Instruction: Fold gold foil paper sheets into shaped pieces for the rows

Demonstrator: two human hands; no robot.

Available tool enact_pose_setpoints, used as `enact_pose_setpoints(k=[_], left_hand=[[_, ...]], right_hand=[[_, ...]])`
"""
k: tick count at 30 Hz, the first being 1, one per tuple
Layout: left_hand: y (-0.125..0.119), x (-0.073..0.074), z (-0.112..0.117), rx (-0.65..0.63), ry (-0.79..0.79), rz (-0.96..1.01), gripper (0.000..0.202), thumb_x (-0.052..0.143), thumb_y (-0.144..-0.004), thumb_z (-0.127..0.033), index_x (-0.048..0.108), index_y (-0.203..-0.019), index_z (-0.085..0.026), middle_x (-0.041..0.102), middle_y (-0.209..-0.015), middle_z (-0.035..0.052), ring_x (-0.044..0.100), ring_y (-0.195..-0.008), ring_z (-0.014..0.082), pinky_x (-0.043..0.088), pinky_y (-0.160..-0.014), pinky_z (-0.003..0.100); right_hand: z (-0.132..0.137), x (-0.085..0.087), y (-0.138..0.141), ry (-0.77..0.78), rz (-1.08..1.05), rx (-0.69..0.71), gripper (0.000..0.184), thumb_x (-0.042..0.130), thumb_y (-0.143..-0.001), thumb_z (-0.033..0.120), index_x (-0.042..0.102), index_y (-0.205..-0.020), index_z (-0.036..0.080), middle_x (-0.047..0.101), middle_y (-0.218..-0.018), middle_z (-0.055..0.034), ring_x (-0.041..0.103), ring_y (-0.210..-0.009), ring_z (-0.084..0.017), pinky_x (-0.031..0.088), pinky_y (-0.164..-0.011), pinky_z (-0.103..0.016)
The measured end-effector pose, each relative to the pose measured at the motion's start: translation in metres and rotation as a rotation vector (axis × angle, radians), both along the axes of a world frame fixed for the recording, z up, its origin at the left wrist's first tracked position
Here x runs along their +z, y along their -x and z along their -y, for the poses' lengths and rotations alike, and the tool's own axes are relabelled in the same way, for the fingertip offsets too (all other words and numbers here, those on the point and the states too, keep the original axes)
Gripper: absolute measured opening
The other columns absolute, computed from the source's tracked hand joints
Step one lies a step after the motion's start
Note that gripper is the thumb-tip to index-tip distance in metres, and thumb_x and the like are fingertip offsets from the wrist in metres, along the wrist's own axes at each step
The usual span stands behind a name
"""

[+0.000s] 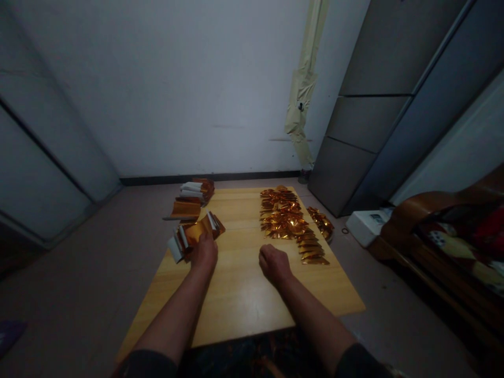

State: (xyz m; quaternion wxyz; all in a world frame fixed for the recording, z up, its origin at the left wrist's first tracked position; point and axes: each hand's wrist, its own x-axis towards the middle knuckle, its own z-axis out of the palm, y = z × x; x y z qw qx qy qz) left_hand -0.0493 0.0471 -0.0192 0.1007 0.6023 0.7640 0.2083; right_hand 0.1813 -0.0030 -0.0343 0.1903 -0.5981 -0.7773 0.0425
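My left hand (pixel 205 253) is at the left side of the wooden table, its fingers closed on a sheet of gold foil paper (pixel 196 231) at a loose, curled pile. White undersides of the sheets show at the pile's edges. Further back, more gold and white paper sheets (pixel 186 209) lie along the table's left edge. My right hand (pixel 274 264) is curled into a fist above the middle of the table, and nothing shows in it. To its right, a row of folded gold foil pieces (pixel 313 249) lies overlapped, joining a larger heap of folded gold foil (pixel 281 214) behind.
The light wooden table (pixel 240 294) stands near a white wall. Beyond its right edge, more folded gold foil (pixel 322 223) sits lower down. A grey refrigerator (pixel 354 121), a white box (pixel 364 227) and a carved wooden seat (pixel 409 220) are on the right.
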Motion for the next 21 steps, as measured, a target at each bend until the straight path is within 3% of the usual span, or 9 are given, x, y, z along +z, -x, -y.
enact_pose_setpoints(k=[5, 10, 13, 16, 21], left_hand=[[-0.002, -0.002, -0.002, -0.008, 0.139, -0.293, 0.036, 0.033, -0.093, -0.017, 0.059, -0.118, -0.015, 0.061, -0.119, 0.0177, 0.067, -0.086, 0.0259, 0.048, -0.07, 0.034], [0.0, -0.004, -0.004, -0.005, 0.137, -0.319, 0.041, 0.026, -0.094, -0.015, 0.06, -0.118, -0.015, 0.06, -0.117, 0.0174, 0.067, -0.085, 0.0265, 0.049, -0.071, 0.036], [-0.003, -0.002, -0.005, 0.003, 0.103, -0.314, 0.04, 0.033, -0.096, -0.031, 0.057, -0.122, -0.014, 0.059, -0.118, 0.0184, 0.066, -0.089, 0.0296, 0.05, -0.073, 0.039], [-0.01, 0.005, -0.006, 0.039, 0.067, -0.286, 0.054, 0.04, -0.092, -0.05, 0.051, -0.131, -0.014, 0.057, -0.118, 0.0198, 0.065, -0.092, 0.0325, 0.05, -0.076, 0.043], [-0.014, 0.02, -0.014, 0.085, 0.12, -0.237, 0.05, 0.037, -0.093, -0.049, 0.057, -0.124, -0.015, 0.059, -0.118, 0.0199, 0.065, -0.096, 0.0311, 0.05, -0.079, 0.042]], right_hand=[[-0.001, -0.004, -0.001, 0.025, 0.069, 0.027, 0.011, 0.048, -0.091, 0.02, 0.058, -0.086, 0.02, 0.064, -0.087, -0.0018, 0.056, -0.072, -0.013, 0.024, -0.06, -0.027], [-0.002, -0.006, -0.001, 0.025, 0.082, 0.035, 0.011, 0.048, -0.091, 0.021, 0.058, -0.087, 0.02, 0.063, -0.088, -0.0017, 0.056, -0.074, -0.013, 0.024, -0.061, -0.026], [-0.001, -0.004, -0.001, 0.029, 0.09, 0.033, 0.011, 0.048, -0.092, 0.022, 0.058, -0.087, 0.02, 0.063, -0.088, -0.0017, 0.055, -0.074, -0.013, 0.023, -0.06, -0.027], [-0.001, -0.002, 0.0, 0.036, 0.099, 0.029, 0.011, 0.048, -0.092, 0.022, 0.058, -0.088, 0.02, 0.064, -0.089, -0.0019, 0.056, -0.074, -0.013, 0.023, -0.06, -0.027], [0.0, 0.001, 0.002, 0.047, 0.092, 0.023, 0.011, 0.048, -0.091, 0.021, 0.058, -0.088, 0.02, 0.064, -0.089, -0.0018, 0.056, -0.073, -0.013, 0.022, -0.06, -0.027]])
